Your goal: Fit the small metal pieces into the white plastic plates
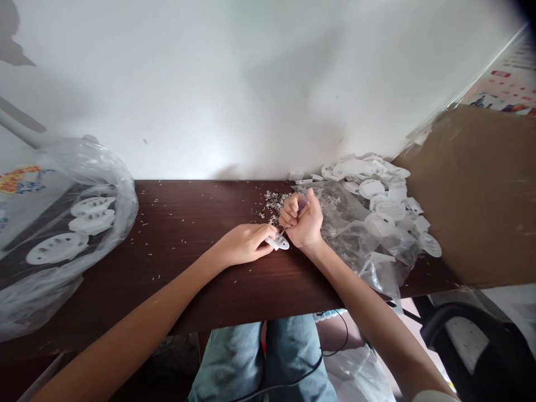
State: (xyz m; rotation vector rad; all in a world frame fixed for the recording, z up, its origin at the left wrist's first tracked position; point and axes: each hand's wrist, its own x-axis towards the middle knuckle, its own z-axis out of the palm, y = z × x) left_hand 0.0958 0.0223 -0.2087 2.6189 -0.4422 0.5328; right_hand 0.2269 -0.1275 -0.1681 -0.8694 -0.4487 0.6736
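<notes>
My left hand (247, 244) is closed with its fingertips around a small white plastic piece (282, 242), rounded at one end with a hole in it, just above the table. My right hand (302, 219) curls palm up around what looks like a screwdriver (302, 203); part of its purplish handle shows between the fingers. Its thin shaft points down at the white piece, but I cannot tell whether the tip touches it. Behind the hands lies a pile of tiny metal parts (274, 200).
A plastic bag (129, 195) with several white oval pieces (57, 248) lies at left. At right, a heap of white plastic parts (379, 190) and a clear bag (347, 218) of small parts sit beside a cardboard box (473, 190). Tiny bits dot the dark table (188, 206); a wall stands behind.
</notes>
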